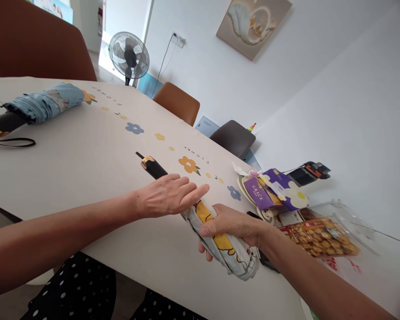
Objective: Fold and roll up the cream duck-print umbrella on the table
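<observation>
A folded umbrella point(225, 249) with a grey canopy printed in yellow lies on the white flowered table point(86, 164), its black handle with a gold ring pointing up left. My right hand point(231, 224) is wrapped round the canopy's middle. My left hand point(168, 195) rests flat on the umbrella just below the handle, fingers stretched out together. A second folded umbrella point(42, 106), light blue with a black handle and strap, lies at the table's far left, away from both hands.
Right of my hands stand purple snack packets point(273, 189) on a plate, a clear box of nuts point(320, 235) and a black device point(310, 172). Brown and dark chairs point(178, 102) line the far side. A standing fan point(129, 55) is behind.
</observation>
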Available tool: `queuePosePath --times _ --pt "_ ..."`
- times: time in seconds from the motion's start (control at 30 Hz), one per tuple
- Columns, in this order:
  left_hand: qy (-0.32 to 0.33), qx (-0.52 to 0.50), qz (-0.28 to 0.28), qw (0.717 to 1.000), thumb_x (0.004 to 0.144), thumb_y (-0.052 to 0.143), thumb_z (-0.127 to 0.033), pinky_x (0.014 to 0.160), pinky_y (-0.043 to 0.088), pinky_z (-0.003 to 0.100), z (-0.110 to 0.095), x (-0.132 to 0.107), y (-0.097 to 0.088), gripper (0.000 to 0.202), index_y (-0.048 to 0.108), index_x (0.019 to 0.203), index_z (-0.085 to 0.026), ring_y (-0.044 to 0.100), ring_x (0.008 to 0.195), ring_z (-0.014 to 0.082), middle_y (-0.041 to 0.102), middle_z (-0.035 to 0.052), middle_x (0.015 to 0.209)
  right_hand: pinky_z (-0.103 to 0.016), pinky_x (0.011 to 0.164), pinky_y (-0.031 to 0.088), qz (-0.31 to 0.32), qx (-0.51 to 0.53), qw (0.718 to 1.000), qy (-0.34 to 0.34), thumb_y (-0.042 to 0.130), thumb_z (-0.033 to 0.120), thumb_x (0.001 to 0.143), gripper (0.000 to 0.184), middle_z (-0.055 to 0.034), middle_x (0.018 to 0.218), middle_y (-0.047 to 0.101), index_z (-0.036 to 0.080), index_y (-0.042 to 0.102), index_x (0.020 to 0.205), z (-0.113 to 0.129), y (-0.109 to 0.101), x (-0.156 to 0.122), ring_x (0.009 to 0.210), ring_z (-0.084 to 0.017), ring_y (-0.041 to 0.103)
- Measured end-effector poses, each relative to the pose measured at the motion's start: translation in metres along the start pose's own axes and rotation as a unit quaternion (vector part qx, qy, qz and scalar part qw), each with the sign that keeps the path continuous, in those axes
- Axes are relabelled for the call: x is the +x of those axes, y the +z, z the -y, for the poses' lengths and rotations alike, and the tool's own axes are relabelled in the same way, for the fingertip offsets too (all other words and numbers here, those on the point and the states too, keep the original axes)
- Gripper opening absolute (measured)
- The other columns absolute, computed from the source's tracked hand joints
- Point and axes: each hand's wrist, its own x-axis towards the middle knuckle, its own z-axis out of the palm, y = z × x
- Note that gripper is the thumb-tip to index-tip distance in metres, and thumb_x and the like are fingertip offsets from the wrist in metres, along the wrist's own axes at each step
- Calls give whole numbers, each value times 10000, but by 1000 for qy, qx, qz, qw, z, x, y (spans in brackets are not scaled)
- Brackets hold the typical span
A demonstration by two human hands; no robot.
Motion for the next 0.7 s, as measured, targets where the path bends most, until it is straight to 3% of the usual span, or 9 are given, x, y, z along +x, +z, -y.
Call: queuePosePath --times 0.1,0.23,0.33,0.43,0.5,0.6,0.7 --pt "8 -11 -26 1000 871 366 -116 579 348 289 0 -1 0 384 277 1243 -141 528 665 133 597 33 814 -308 571 507 24 20 1000 -3 685 319 655 344 -102 775 663 120 521 884 -6 -1 1 658 -202 653" --pt "20 -24 -47 998 871 383 -157 579 356 291 0 -1 -1 365 300 1227 -171 548 676 138 610 34 832 -345 618 514 92 78 992 -38 706 304 585 511 -118 954 635 144 496 1023 -15 -1 5 793 -229 648" --pt "17 -25 -51 998 873 378 -166 591 372 292 0 -1 -1 360 303 1224 -192 556 686 139 614 38 858 -333 559 502 101 80 991 -46 689 291 575 496 -64 829 631 155 489 1009 -17 2 5 643 -197 637" --pt "0 -25 -33 999 873 370 -148 649 403 300 2 -1 0 372 298 1234 -204 564 731 143 608 52 919 -274 506 461 18 30 999 -41 659 255 604 282 5 635 563 148 502 813 -13 9 1 500 -129 552" --pt "-3 -32 -19 999 870 378 -133 717 418 318 4 0 1 379 309 1237 -197 565 797 154 599 67 965 -236 503 427 -57 -9 997 -53 649 232 617 213 27 607 519 153 497 745 -8 14 -3 496 -95 495" --pt "3 -46 -12 999 856 393 -100 837 408 358 5 1 4 365 359 1214 -160 552 905 175 592 86 1008 -221 515 393 -152 -87 982 -77 636 249 642 204 29 639 502 161 515 780 -6 18 -4 536 -87 455" --pt "-17 -54 -10 998 828 400 -56 974 336 426 2 2 7 392 391 1210 -143 502 1074 203 573 109 1115 -244 525 394 -250 -202 944 -77 633 294 646 282 -2 711 542 160 523 869 -10 16 1 576 -114 478"
